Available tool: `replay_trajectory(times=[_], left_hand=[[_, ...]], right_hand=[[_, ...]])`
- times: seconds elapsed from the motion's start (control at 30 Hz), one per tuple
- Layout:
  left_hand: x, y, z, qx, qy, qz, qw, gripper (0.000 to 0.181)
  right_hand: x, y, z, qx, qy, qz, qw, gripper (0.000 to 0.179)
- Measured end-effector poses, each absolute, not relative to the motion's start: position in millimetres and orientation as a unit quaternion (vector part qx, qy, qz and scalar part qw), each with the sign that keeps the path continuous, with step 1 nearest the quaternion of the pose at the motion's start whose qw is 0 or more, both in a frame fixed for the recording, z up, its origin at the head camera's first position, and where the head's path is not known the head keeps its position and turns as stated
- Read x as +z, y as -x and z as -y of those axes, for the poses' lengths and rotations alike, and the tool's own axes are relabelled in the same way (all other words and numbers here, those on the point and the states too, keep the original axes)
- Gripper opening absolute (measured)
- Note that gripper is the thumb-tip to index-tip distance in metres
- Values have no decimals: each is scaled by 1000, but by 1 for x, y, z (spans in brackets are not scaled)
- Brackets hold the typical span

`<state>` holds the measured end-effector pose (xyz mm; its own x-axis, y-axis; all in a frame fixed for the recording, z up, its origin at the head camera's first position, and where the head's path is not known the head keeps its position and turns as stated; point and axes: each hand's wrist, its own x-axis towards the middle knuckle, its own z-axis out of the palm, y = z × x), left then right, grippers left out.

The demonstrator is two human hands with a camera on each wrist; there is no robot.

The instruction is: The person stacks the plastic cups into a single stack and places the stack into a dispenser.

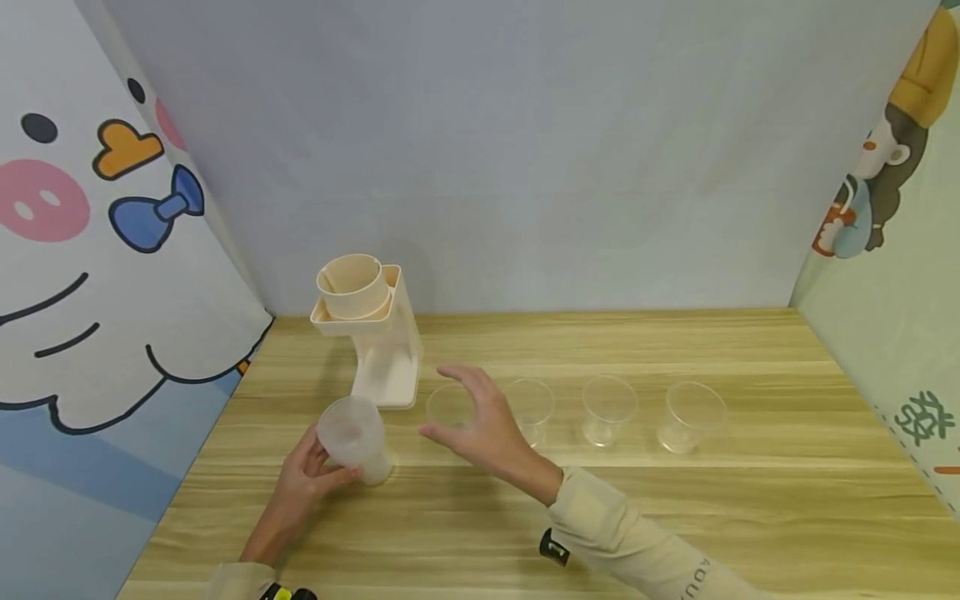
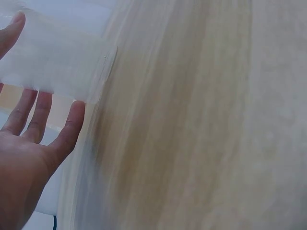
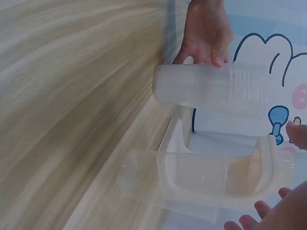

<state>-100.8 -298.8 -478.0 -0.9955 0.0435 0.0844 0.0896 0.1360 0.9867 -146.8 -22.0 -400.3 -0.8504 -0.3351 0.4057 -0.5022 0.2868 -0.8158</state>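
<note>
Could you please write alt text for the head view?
A person's left hand grips a cloudy stack of cups at a wooden table, while the open right hand is beside a clear cup. Three more cups stand to the right, a cream stand behind the stack.

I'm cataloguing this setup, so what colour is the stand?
Plain cream: the stand shows best in the head view.
</note>
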Motion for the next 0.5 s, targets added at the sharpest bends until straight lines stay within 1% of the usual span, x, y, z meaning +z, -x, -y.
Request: replay_trajectory(times=[0.5], left_hand=[[-478, 101, 299, -652, 47, 757, 22, 79]], right_hand=[[-416, 149, 20, 541, -229, 808, 46, 68]])
